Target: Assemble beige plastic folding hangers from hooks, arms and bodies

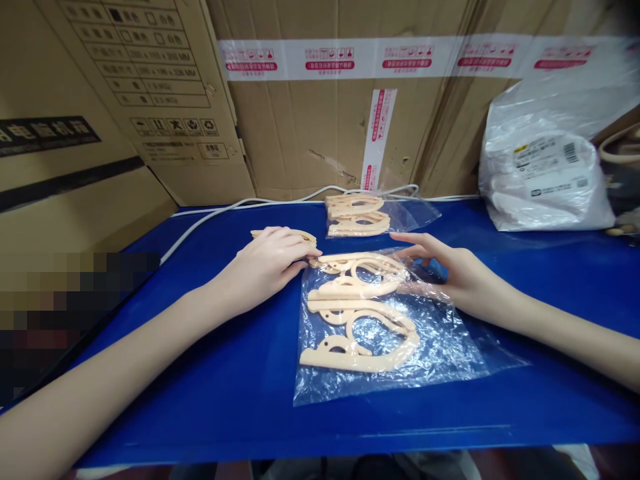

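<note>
The left hand partly hides a beige piece; the parcel label is illegible.

A blue tabletop carries bagged cream hangers, cable, white parcel.

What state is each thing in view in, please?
Near clear bag, crinkled, partly filled with beige pieces
Far clear bag, holding more beige pieces
White parcel, bulging
White cord, loosely curved
Cardboard, taped, scuffed
Left hand, over other beige pieces, partly hiding them
Right hand, open at the near bag
</note>
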The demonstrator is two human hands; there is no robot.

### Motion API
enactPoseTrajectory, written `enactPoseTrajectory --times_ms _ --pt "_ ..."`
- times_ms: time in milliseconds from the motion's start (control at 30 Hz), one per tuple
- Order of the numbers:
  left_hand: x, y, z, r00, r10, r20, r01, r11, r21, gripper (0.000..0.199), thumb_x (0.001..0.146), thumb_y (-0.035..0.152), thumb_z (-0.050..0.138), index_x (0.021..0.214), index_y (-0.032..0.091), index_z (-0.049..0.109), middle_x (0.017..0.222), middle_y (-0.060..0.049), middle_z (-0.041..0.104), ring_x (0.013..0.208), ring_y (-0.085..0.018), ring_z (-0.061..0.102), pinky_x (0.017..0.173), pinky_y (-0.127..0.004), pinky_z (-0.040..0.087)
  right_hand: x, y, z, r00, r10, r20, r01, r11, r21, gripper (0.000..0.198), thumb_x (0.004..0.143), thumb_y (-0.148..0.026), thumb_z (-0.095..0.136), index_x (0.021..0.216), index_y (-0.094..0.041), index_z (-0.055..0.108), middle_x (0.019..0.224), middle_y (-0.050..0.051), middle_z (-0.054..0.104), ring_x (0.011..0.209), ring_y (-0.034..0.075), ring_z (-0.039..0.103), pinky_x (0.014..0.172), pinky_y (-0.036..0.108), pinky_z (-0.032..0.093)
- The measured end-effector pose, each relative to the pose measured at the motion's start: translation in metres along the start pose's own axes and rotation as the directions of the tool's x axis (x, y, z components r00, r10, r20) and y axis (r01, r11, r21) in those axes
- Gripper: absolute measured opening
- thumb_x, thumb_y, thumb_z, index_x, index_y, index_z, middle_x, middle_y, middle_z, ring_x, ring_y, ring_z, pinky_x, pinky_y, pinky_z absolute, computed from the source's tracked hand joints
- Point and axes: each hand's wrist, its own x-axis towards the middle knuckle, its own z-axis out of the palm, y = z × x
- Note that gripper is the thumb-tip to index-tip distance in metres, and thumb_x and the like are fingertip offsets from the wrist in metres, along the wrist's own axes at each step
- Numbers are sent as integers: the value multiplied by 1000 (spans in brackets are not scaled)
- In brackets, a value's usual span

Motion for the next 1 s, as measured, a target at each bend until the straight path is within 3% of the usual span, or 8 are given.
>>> enactPoseTrajectory --times_ms 333,533,833,1000 --pt "0 -3 1 999 -35 0 35 998 -49 25 98 21 44 112 21 64 122 -4 65 114 -20 56 97 -36 39 3 -1 5 999 -40 -26 39 999 -20 63 84 -49 67 138 -27 45 110 4 73 102 22 68 89 37 52" --pt "1 -2 -2 1000 -14 13 13 999 45 28 98 19 42 113 22 65 119 -5 65 106 -22 55 89 -39 40 4 -2 6 999 -40 -11 39 992 -122 58 88 -51 60 139 -26 47 106 5 74 92 23 69 71 33 53" --pt "8 -1 2 996 85 -40 -79 990 120 25 98 15 41 95 16 66 111 -8 66 103 -22 54 87 -37 43 7 1 9 997 -72 -24 66 979 -194 64 85 -57 62 138 -23 49 103 6 72 83 19 65 68 30 50" --pt "8 -3 4 993 113 -28 -106 978 178 26 98 15 40 98 15 66 113 -9 65 106 -23 54 89 -38 44 7 -2 9 996 -77 -41 67 978 -196 61 87 -58 59 136 -24 51 100 6 72 79 18 65 65 30 49"
